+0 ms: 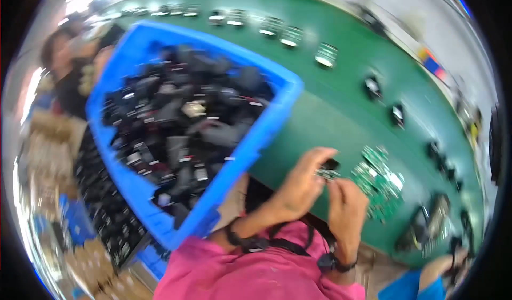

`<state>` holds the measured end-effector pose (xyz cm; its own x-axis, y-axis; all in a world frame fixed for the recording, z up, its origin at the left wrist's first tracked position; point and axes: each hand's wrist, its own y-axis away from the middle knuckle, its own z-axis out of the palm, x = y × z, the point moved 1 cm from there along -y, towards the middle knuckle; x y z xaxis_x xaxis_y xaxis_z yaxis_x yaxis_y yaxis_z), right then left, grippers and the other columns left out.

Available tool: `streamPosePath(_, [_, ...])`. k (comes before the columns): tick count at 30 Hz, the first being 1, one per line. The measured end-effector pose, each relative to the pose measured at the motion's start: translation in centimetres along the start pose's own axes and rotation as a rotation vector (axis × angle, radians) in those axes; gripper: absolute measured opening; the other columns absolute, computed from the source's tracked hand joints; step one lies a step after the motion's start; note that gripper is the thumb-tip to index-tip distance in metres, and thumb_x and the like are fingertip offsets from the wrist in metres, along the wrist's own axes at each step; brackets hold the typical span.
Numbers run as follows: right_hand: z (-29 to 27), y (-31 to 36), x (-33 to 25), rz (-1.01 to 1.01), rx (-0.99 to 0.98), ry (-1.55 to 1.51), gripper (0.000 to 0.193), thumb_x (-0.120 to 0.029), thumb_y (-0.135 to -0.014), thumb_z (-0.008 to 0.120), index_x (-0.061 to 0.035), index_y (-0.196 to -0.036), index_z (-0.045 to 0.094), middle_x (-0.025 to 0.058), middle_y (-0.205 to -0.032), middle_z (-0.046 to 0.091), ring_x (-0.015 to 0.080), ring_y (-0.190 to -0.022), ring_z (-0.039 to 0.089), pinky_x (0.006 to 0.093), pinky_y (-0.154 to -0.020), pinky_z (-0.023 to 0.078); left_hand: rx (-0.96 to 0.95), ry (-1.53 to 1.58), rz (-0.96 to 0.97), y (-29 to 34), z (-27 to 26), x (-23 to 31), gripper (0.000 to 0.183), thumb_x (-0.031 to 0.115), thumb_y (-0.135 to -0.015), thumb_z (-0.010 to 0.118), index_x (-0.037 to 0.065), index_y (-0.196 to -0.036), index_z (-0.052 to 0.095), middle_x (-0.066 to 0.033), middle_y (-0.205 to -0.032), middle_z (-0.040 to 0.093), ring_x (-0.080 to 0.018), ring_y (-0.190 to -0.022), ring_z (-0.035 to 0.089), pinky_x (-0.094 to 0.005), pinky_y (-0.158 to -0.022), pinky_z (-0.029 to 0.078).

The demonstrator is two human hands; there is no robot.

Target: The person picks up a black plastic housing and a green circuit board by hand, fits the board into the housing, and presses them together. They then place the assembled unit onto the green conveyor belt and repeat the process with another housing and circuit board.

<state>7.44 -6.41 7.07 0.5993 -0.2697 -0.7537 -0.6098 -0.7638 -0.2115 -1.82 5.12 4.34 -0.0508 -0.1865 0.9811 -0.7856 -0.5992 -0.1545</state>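
Note:
A small black part with a pale, circuit-like underside (pixel 328 173) is between my hands, over the near edge of the green table. My left hand (pixel 305 187) grips it from the left, fingers closed around its edge. From below right, my right hand (pixel 348 204) pinches its lower edge with thumb and fingers. Just to the right, a loose pile of green circuit boards (pixel 377 185) lies on the table. Blur and my fingers hide the part's finer detail.
Left of my hands, a large blue bin (pixel 290 89) holds many small black parts. The green table (pixel 314 105) curves behind it, with a row of small boards (pixel 326 54) and dark parts (pixel 373 88). A person (pixel 61 60) is at far left; a blue sleeve (pixel 410 286) shows lower right.

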Motion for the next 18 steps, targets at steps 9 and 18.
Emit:
streamPosePath(9, [-3.7,-0.7,-0.4,0.067,-0.266,-0.180,0.008,-0.006,-0.088,0.066,0.0016,-0.087,0.064,0.0132,-0.074,0.064,0.0270,-0.061,0.060,0.0352,-0.056,0.046,-0.270,-0.105,0.188,-0.3,-0.3,1.5,0.057,-0.003,-0.086,0.046,0.000,-0.143,0.040,-0.0234,-0.142,0.040,-0.0400,-0.128,0.047,-0.0416,-0.105,0.042])
streamPosePath(18, [-4.0,-0.8,-0.5,0.105,-0.359,-0.196,0.010,-0.007,-0.089,0.065,0.0015,-0.086,0.063,0.0151,-0.073,0.063,0.0302,-0.062,0.062,0.0370,-0.057,0.047,-0.291,-0.142,0.205,0.5,-0.8,1.7,0.058,-0.003,-0.086,0.047,0.000,-0.143,0.040,-0.0245,-0.141,0.040,-0.0393,-0.123,0.049,-0.0410,-0.097,0.046])
